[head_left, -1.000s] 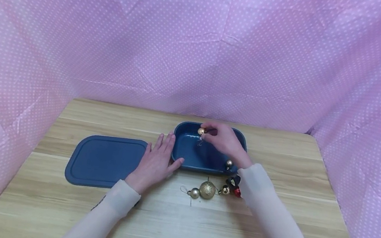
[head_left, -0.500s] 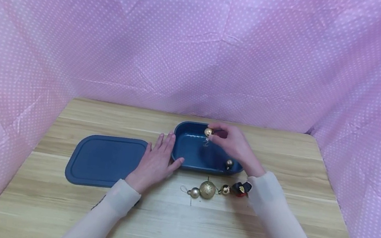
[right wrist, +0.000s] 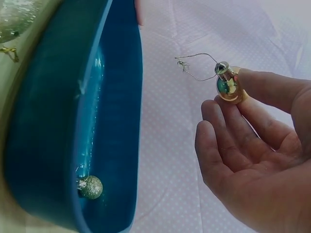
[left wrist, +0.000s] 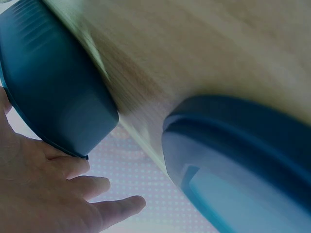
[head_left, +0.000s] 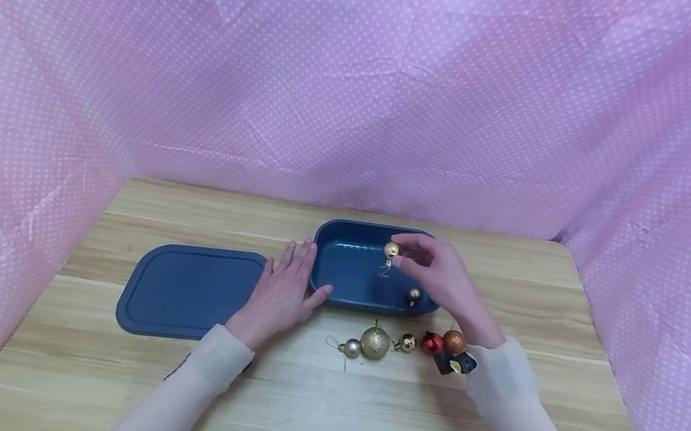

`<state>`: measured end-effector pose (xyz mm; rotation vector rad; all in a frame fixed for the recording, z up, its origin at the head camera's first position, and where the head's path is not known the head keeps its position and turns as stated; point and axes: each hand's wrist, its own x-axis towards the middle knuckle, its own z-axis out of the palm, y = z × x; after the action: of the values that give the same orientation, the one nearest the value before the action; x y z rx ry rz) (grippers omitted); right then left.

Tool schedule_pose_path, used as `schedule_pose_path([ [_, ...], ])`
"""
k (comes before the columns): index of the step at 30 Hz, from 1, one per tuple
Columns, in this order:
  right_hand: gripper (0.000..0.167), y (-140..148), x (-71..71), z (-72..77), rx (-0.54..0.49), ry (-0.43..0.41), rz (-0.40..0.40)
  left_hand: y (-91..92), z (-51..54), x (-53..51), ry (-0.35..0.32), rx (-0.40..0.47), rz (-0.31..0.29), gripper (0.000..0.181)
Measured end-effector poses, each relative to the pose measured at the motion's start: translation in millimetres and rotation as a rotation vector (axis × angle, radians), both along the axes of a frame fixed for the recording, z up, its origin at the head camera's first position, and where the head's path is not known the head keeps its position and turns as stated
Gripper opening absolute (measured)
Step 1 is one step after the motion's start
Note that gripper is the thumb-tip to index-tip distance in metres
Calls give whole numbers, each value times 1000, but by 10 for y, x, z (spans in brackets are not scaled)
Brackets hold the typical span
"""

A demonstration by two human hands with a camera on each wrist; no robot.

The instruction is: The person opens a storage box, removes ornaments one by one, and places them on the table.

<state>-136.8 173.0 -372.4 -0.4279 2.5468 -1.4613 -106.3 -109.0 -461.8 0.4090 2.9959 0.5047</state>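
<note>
My right hand (head_left: 444, 280) pinches a small shiny gold bauble (head_left: 391, 249) between thumb and fingertips, above the right half of a deep blue container (head_left: 332, 296). A thin string loop (right wrist: 197, 54) dangles from the bauble's cap. Inside the container, near its front right corner, lies a small glittery bauble (right wrist: 91, 187). At the container's left end rests my left hand (head_left: 280, 301), fingers straight and spread, the thumb near the front rim. In the left wrist view, fingers touch the container's outer wall (left wrist: 63, 87).
In front of the container lie a small pale gold bauble (head_left: 352, 348), a larger glittery gold one (head_left: 376, 343), a shiny gold one (head_left: 408, 343), a red one (head_left: 432, 343) and an orange one (head_left: 454, 340). A flat blue lid (head_left: 191, 293) lies left, beside my left hand.
My right hand has moved right and slightly nearer, still holding the gold bauble over the container. The orange bauble, hidden earlier, now shows beside the red one. My left hand stays put.
</note>
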Motion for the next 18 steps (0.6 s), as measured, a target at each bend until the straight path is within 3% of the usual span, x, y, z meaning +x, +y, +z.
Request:
schedule_pose_path([
  [11,36,185,314,2,8,-23,-18,0,-3,-4,11,4,-5,88],
  [18,35,281,492,-40,19,23,-9,-9,-11,3,13,3,-3,87],
])
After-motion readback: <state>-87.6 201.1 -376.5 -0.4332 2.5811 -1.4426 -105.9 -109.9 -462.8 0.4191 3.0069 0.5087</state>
